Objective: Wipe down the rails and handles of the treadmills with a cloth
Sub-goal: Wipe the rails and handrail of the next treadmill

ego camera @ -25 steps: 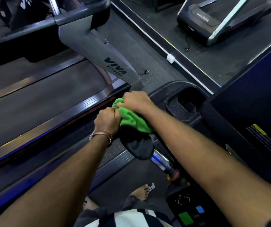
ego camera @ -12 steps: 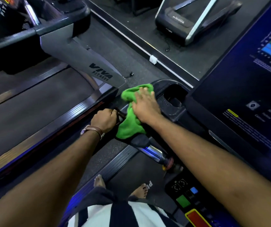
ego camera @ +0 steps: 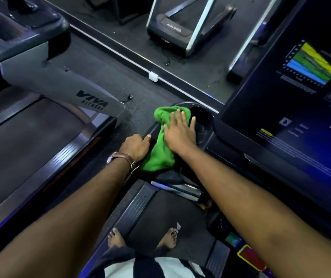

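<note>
Bright green soft cloth (ego camera: 161,144) spread over the dark plastic arm of the treadmill (ego camera: 182,171), just left of the black cup hole (ego camera: 201,117), in the middle of the scene. Right hand (ego camera: 178,132) flat on top of the cloth, fingers straight and a little spread, pressing it down. Left hand (ego camera: 135,146) just left of the cloth, grip curled round the left edge of the same arm, with a brown leather watch strap (ego camera: 125,157) on the wrist. Shiny silver handle bar (ego camera: 178,188) sticking out near, below the cloth. Big dark screen with blue, green and yellow stripes (ego camera: 308,65) on the right. Grey treadmill post with "VIVA FITNESS" on it (ego camera: 66,89) on the left. Two bare feet (ego camera: 167,238) down on the black belt, near.
</note>
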`<action>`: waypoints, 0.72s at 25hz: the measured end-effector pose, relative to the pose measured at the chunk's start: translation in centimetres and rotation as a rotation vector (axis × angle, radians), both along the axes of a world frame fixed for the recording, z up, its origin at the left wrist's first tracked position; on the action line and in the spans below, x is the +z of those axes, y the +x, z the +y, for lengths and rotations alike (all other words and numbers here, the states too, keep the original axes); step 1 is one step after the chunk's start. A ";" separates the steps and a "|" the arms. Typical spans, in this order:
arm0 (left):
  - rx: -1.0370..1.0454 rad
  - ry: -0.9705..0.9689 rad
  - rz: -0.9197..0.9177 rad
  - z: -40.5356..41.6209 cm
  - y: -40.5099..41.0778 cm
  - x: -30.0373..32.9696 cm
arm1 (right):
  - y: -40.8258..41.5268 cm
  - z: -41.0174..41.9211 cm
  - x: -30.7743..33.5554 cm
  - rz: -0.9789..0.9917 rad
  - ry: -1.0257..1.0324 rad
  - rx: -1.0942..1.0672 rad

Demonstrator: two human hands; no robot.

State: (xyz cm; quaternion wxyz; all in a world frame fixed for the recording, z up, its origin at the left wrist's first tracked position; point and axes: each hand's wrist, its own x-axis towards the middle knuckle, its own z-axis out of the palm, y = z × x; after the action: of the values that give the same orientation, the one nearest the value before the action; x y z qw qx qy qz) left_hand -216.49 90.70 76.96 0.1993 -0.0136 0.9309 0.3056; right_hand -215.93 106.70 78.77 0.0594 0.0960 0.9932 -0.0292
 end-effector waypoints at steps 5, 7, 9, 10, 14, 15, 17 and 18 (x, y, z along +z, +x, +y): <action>-0.076 0.027 -0.027 1.8 -1.5 0.4 | -6.7 -0.4 2.4 -0.142 -0.092 -0.452; -0.080 -0.028 0.033 1.9 -1.4 -0.1 | -6.2 -2.4 1.7 -0.081 -0.166 -0.392; -0.080 -0.086 0.103 2.0 -1.0 -0.7 | -3.3 -2.4 0.7 -0.009 -0.218 -0.353; -0.071 -0.086 0.118 2.1 -0.9 -0.8 | -1.6 -1.6 0.2 0.017 -0.219 -0.384; -0.040 -0.082 0.120 2.5 -1.0 -0.6 | 0.1 0.9 0.9 -0.017 -0.223 -0.629; -0.038 -0.082 0.117 2.4 -1.1 -0.5 | -0.8 0.3 1.4 -0.001 -0.254 -0.619; -0.040 -0.074 0.114 2.4 -1.0 -0.5 | -0.7 -1.2 1.6 0.062 -0.249 -0.477; -0.042 -0.068 0.114 2.4 -0.9 -0.4 | 0.6 -1.2 1.3 0.070 -0.181 -0.360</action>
State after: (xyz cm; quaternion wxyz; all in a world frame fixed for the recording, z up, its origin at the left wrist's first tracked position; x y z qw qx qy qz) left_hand -217.40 93.05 76.51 0.1520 0.0167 0.9506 0.2700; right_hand -215.29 105.46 80.08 0.0271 0.2652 0.9547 -0.1318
